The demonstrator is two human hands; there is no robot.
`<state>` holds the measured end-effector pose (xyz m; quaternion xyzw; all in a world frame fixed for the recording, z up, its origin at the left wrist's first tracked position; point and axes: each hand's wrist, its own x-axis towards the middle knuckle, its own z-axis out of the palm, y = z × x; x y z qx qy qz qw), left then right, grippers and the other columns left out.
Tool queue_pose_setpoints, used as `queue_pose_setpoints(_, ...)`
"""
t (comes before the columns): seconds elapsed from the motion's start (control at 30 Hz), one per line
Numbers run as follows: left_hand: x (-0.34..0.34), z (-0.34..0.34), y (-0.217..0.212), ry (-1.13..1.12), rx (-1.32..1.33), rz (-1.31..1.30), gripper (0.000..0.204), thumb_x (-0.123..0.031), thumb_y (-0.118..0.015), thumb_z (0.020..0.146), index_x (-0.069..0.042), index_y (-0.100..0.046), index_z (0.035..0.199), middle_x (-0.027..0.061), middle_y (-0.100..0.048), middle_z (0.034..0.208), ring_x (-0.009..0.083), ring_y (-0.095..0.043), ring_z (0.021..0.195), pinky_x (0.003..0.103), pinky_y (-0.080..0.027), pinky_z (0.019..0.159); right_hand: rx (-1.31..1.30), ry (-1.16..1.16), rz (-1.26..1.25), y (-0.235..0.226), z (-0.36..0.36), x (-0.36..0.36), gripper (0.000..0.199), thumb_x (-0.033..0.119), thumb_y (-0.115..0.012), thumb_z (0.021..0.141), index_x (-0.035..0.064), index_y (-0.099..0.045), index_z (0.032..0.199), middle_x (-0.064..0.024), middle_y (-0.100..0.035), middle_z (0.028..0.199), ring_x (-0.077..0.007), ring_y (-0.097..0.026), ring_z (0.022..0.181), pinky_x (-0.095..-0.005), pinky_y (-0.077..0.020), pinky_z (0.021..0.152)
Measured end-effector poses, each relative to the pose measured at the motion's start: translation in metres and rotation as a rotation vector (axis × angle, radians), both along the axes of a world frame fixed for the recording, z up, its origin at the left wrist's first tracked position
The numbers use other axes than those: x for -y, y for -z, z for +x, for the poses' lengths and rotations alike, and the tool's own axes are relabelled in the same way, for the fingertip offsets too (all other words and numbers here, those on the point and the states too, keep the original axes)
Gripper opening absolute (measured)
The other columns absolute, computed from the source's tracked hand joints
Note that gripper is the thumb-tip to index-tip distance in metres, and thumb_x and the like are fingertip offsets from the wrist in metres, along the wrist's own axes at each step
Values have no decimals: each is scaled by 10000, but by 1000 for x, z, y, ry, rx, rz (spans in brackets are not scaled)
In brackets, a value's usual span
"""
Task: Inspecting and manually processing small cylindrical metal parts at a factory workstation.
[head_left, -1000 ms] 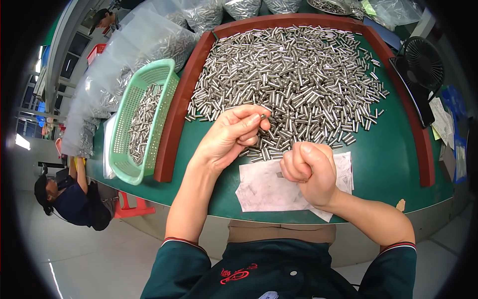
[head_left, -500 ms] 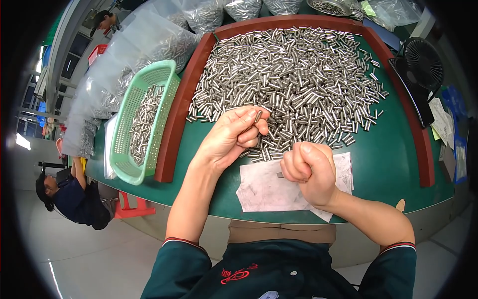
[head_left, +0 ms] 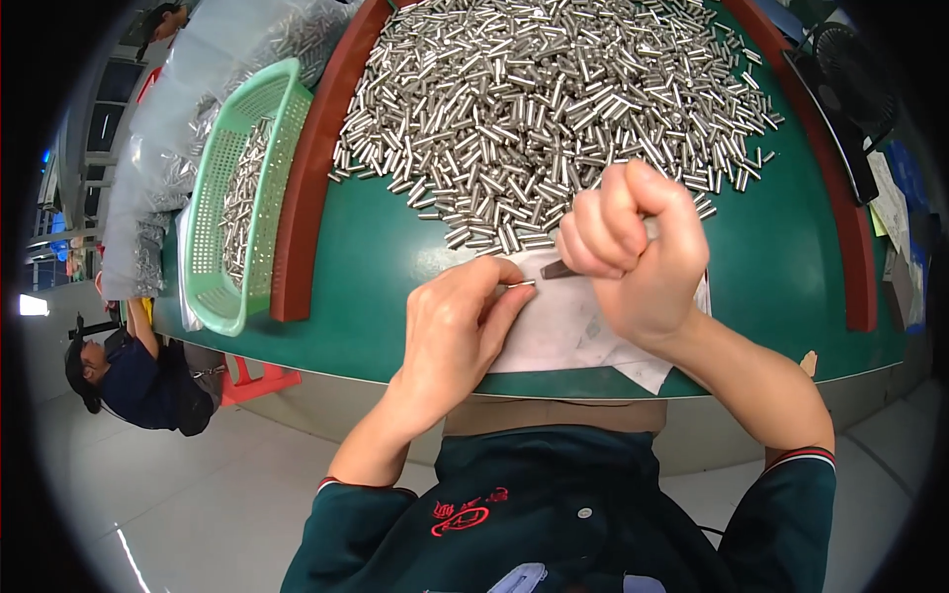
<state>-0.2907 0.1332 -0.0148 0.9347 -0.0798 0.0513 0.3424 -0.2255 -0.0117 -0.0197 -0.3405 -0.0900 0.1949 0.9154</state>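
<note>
Pin, one small metal cylinder, lies crosswise, long axis left-right, pinched in the left hand grip above white paper. Right hand is fisted around one dark tool pointing left at it. Countless pins heap the green worktop.

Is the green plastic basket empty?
No, the green plastic basket to the left of the table's red-brown rim holds a strip of small metal pins along its bottom.
</note>
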Motion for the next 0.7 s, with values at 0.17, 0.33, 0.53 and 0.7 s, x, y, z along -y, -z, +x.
queue_pose_setpoints(0.17, 2, -5, 8, -35, 43, 11, 110, -15, -646, 676, -19, -546, 720, 89, -511, 566, 224, -482, 470, 310, -377, 440, -20, 10, 6, 0, -2, -2, 361, 222, -302, 845, 130, -258, 498, 18, -240, 408, -94, -174, 376, -251, -181, 399)
queue_pose_setpoints(0.33, 2, -5, 12, -51, 64, -54, 94, 3, -642, 665, -10, -549, 674, 94, -499, 544, 229, -477, 460, 313, -379, 443, -27, -4, 3, 3, -4, -3, 361, 223, -298, 849, 128, -260, 502, 16, -245, 411, -94, -177, 378, -251, -183, 401)
queue_pose_setpoints(0.53, 0, -3, 11, -51, 48, -77, 84, 1, -643, 664, -10, -560, 671, 95, -499, 539, 222, -482, 454, 310, -378, 433, -23, -15, -4, 0, -4, -5, 363, 227, -298, 851, 128, -260, 504, 21, -241, 413, -89, -171, 379, -246, -182, 400)
queue_pose_setpoints(0.7, -1, -1, 9, -43, 12, -117, 79, 1, -640, 668, -3, -561, 665, 101, -506, 539, 216, -485, 440, 301, -382, 426, 13, -7, -9, 1, -6, -6, 362, 223, -294, 854, 131, -257, 506, 25, -239, 414, -87, -174, 388, -244, -179, 401)
